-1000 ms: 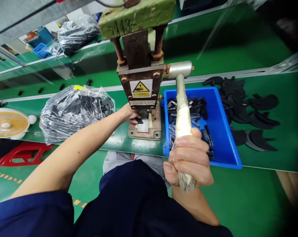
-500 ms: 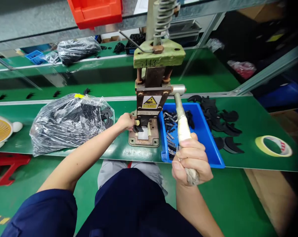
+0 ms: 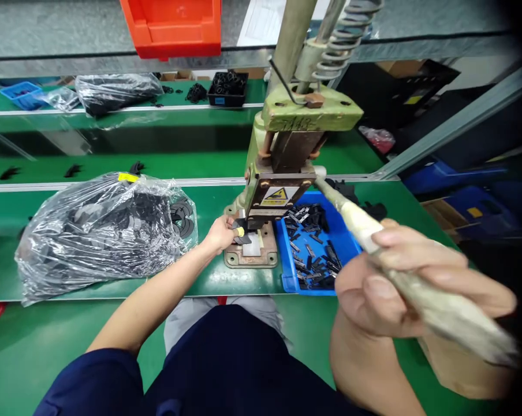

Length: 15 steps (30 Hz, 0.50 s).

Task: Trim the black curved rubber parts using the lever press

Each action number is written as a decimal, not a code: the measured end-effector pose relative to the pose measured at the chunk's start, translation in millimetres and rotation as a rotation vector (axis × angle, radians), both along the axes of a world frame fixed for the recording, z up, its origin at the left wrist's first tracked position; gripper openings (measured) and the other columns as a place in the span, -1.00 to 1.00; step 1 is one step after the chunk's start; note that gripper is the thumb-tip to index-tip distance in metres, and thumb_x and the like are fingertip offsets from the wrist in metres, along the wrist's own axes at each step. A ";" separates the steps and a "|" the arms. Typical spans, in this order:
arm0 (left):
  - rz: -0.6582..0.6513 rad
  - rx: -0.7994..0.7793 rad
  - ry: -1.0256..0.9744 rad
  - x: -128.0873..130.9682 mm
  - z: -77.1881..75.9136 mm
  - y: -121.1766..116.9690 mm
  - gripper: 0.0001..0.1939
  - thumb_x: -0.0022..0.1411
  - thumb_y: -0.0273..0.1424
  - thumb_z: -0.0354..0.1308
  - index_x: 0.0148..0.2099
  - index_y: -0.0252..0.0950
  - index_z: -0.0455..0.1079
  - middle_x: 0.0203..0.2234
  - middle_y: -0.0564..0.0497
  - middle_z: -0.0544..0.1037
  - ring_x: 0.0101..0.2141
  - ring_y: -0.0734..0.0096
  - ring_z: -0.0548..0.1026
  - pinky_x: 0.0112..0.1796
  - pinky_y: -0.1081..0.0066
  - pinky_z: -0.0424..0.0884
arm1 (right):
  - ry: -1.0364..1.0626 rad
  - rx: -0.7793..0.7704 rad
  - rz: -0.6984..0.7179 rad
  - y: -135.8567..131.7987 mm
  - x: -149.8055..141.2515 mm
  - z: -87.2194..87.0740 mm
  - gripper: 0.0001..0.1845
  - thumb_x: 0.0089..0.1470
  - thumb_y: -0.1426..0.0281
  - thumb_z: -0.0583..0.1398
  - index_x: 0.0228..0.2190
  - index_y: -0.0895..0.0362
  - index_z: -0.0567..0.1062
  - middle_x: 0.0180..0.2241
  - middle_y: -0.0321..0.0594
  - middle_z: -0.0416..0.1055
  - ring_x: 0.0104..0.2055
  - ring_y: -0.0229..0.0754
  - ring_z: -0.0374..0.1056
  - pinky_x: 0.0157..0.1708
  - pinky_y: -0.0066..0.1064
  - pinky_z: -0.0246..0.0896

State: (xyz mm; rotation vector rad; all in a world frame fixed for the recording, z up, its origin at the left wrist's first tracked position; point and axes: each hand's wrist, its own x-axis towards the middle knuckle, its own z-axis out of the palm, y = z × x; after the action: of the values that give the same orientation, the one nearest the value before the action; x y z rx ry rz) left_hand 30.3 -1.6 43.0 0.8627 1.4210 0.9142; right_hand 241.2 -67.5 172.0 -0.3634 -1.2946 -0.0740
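Black piece (image 3: 245,240), thin, matte, angular edge, partly hidden; pinched in left grip (image 3: 222,233), press base (image 3: 251,262) just right of it. Right grip (image 3: 410,283) wrapped round pale lever handle (image 3: 360,224).

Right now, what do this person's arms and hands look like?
The left hand and right hand are both bare, with no gloves; the right one is blurred. The left sleeve is short and dark navy blue, ending around the elbow, with the forearm below uncovered. The right forearm is bare too; its sleeve isn't clearly visible.
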 end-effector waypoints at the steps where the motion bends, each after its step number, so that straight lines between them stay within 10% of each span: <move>1: 0.006 -0.007 -0.038 -0.3 2.3 -3.2 -0.62 -0.19 -0.58 0.41 -0.40 -0.32 0.25 -0.64 0.16 0.41 -0.62 0.55 0.39 -0.55 0.53 0.36 | -0.022 0.030 0.003 5.8 0.6 9.7 -0.55 -0.10 0.49 0.27 -0.09 0.09 0.44 -0.32 -0.34 0.43 -0.28 -0.27 0.41 -0.15 -0.23 0.40; 4: 0.034 0.009 -0.102 -7.1 8.8 -15.1 -0.62 -0.16 -0.55 0.41 -0.38 -0.32 0.24 -0.62 0.15 0.44 -0.63 0.56 0.40 -0.58 0.54 0.36 | -0.061 -0.076 0.043 13.5 -2.6 26.7 -0.39 -0.06 0.44 0.27 0.08 0.03 0.37 -0.04 -0.30 0.40 0.05 -0.20 0.37 0.15 -0.13 0.28; 7: 0.049 0.057 -0.157 -20.1 14.8 -29.6 -0.58 -0.20 -0.48 0.45 -0.37 -0.32 0.25 -0.60 0.15 0.46 -0.62 0.56 0.40 -0.58 0.55 0.34 | 0.100 -0.323 0.029 5.0 -12.0 6.7 -0.38 0.00 0.37 0.27 0.12 -0.02 0.31 0.10 -0.23 0.30 0.24 -0.06 0.21 0.28 0.06 0.11; 10: 0.014 0.088 -0.182 -32.7 21.8 -45.0 -0.57 -0.23 -0.42 0.46 -0.35 -0.32 0.28 -0.58 0.13 0.47 -0.59 0.55 0.41 -0.54 0.54 0.35 | 0.222 -0.895 0.031 -9.2 -24.8 -43.8 -0.57 0.08 0.19 0.23 -0.01 -0.02 0.36 0.04 -0.18 0.34 0.12 -0.12 0.31 0.10 -0.12 0.34; 15: -0.156 0.259 -0.074 -43.4 37.7 -68.3 -0.65 -0.11 -0.40 0.42 -0.29 -0.33 0.37 -0.48 0.09 0.50 -0.47 0.51 0.46 -0.41 0.49 0.40 | -0.035 -1.484 0.564 -19.3 -51.8 -103.5 -0.54 0.11 0.03 0.17 -0.34 0.21 0.53 -0.50 -0.12 0.48 -0.50 -0.21 0.39 -0.55 -0.37 0.34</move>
State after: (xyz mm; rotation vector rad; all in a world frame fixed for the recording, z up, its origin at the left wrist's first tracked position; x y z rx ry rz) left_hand -13.1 -69.9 80.7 1.1054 1.1702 1.0134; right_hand 189.4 -86.8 68.5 -1.2110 -1.2399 1.4211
